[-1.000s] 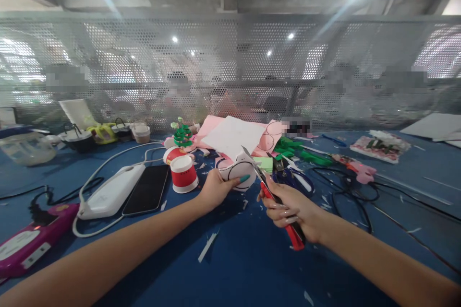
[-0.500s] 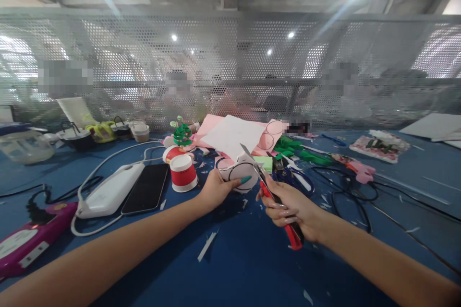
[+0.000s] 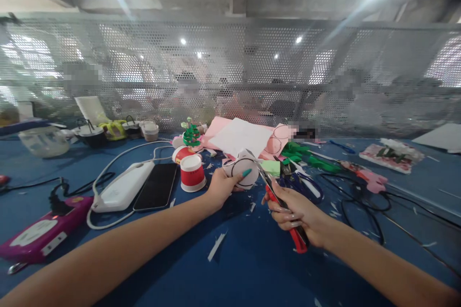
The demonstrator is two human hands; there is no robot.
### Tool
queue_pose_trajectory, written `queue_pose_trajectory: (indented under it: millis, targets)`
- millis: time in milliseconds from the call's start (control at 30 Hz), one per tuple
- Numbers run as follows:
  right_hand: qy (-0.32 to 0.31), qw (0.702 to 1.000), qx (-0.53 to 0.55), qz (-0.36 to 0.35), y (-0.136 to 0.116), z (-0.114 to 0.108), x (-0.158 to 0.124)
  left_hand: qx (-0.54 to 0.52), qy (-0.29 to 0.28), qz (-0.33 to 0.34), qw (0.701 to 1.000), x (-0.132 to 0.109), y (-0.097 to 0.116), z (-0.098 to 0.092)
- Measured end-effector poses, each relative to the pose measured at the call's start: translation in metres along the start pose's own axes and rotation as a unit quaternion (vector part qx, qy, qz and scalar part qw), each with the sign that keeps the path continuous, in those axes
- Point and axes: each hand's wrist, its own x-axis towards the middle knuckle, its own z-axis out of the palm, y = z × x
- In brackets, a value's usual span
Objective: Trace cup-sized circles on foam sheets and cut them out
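Observation:
My left hand [image 3: 220, 187] pinches a small piece of white paper [image 3: 245, 172] with dark curved lines drawn on it. A tool with red and black handles [image 3: 298, 237] and metal blades, like scissors, is gripped in my right hand [image 3: 297, 211]. Its blades touch or nearly touch the paper's upper right edge. Just beyond the hands lie a large white sheet [image 3: 239, 136] and pink sheets [image 3: 218, 129]. A red and white paper cup [image 3: 192, 172] stands upside down left of my left hand, with another cup [image 3: 183, 154] tilted behind it.
A black phone [image 3: 156, 187], a white device with a cable [image 3: 124, 186] and a purple power strip [image 3: 45, 230] lie at the left. Green strips [image 3: 320, 162], blue-handled scissors [image 3: 315, 192] and black cables [image 3: 363, 201] are at the right. Paper scraps dot the blue table [image 3: 173, 273].
The whole view has shifted slightly, so things appear farther right. The tool's blades, spread apart before, look closer together at the paper's edge. Both hands keep their holds.

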Motion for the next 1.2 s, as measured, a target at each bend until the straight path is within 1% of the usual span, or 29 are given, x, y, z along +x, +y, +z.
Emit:
queue_pose_trajectory:
  millis: [67, 133, 300, 367, 567, 733, 867, 1067, 1200]
  targets:
    - [-0.002, 1.0, 0.001, 0.004, 0.001, -0.001, 0.001, 0.002, -0.012, 0.004, 1.0, 0.001, -0.001, -0.001]
    - [-0.006, 1.0, -0.001, 0.008, 0.001, -0.003, 0.0, 0.028, -0.021, 0.019, 0.999, 0.002, -0.002, -0.002]
    - [0.002, 1.0, -0.005, 0.006, 0.002, -0.003, -0.002, 0.156, -0.014, 0.095, 0.983, 0.003, -0.005, -0.006]
    - [0.006, 1.0, -0.002, 0.01, 0.002, -0.001, -0.004, 0.184, -0.018, 0.115, 0.976, 0.002, -0.004, -0.007]
    - [0.005, 1.0, 0.002, 0.015, -0.001, 0.002, -0.009, 0.157, -0.067, 0.124, 0.977, -0.003, 0.002, -0.002]
    - [-0.016, 1.0, 0.006, 0.016, -0.002, 0.0, -0.009, 0.163, -0.075, 0.122, 0.976, -0.006, 0.006, 0.002]
    - [-0.019, 1.0, 0.009, 0.015, -0.004, 0.001, -0.011, 0.166, -0.086, 0.124, 0.974, -0.008, 0.007, 0.003]
    - [-0.023, 0.999, 0.021, 0.021, -0.005, 0.0, -0.012, 0.201, -0.113, 0.132, 0.964, -0.01, 0.007, 0.003]
    - [-0.034, 0.999, 0.028, 0.022, -0.007, -0.004, -0.007, 0.175, -0.122, 0.126, 0.969, -0.01, 0.007, 0.004]
